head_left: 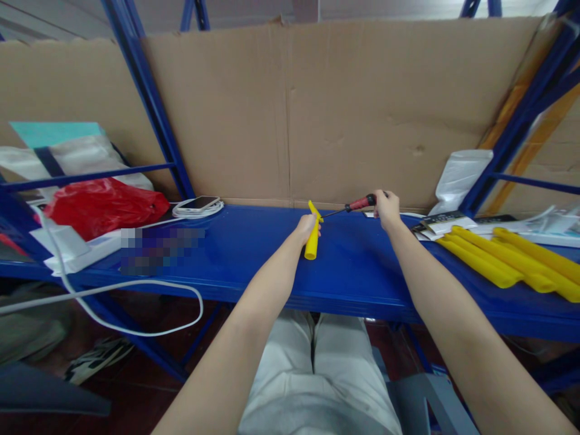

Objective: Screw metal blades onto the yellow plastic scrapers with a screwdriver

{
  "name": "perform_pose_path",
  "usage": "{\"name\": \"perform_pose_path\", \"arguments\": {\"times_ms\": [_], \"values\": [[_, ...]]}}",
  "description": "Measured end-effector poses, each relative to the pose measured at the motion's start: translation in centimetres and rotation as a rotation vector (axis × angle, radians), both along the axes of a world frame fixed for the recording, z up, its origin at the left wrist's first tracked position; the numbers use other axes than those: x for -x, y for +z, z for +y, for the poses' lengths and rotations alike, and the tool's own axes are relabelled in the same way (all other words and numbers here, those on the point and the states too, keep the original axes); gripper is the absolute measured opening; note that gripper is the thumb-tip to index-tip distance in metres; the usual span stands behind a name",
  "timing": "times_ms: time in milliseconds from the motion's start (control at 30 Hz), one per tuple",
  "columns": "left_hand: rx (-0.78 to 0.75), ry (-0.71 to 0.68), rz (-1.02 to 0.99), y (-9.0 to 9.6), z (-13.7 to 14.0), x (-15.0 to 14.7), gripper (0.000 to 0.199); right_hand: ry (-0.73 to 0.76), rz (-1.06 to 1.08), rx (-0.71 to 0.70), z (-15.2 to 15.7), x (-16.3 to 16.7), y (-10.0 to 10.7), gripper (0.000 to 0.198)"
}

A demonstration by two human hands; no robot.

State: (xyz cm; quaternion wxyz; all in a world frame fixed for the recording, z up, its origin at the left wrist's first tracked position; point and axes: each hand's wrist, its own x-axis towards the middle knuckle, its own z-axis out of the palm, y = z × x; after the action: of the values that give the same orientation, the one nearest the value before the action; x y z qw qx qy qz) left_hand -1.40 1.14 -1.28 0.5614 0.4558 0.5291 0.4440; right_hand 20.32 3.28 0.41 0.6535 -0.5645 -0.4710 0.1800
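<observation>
My left hand [307, 228] is closed around a yellow plastic tube-shaped piece [311, 246] with a thin angled part at its top. The piece stands nearly upright over the blue shelf. In my right hand [388, 208] is a screwdriver [361, 203] with a red and black handle, held almost level. Its thin dark shaft points left and meets the upper part of the yellow piece. Whether the tip sits in a screw or a hole is too small to tell.
Several yellow tubes [502, 260] lie on the shelf [254, 254] at right, beside flat packets [446, 223]. A phone [202, 203] rests on a coiled white cable [181, 211] at left, near a red plastic bag [106, 208]. Cardboard [226, 115] stands behind; a loose white cable [136, 282] hangs over the front edge.
</observation>
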Motion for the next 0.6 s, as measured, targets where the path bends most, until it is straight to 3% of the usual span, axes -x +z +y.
{"name": "perform_pose_path", "arguments": {"times_ms": [300, 467, 600], "values": [[-0.014, 0.006, -0.007, 0.1, -0.1, 0.0, 0.029, -0.1, 0.018, -0.016, -0.8, 0.5, 0.5, 0.025], [-0.033, 0.016, -0.017, 0.1, 0.0, -0.1, 0.029, 0.019, 0.173, 0.031, -1.8, 1.4, 1.3, 0.017], [-0.04, 0.047, -0.024, 0.2, 0.0, 0.1, 0.026, 0.072, 0.148, 0.03, -2.2, 1.8, 1.2, 0.024]]}}
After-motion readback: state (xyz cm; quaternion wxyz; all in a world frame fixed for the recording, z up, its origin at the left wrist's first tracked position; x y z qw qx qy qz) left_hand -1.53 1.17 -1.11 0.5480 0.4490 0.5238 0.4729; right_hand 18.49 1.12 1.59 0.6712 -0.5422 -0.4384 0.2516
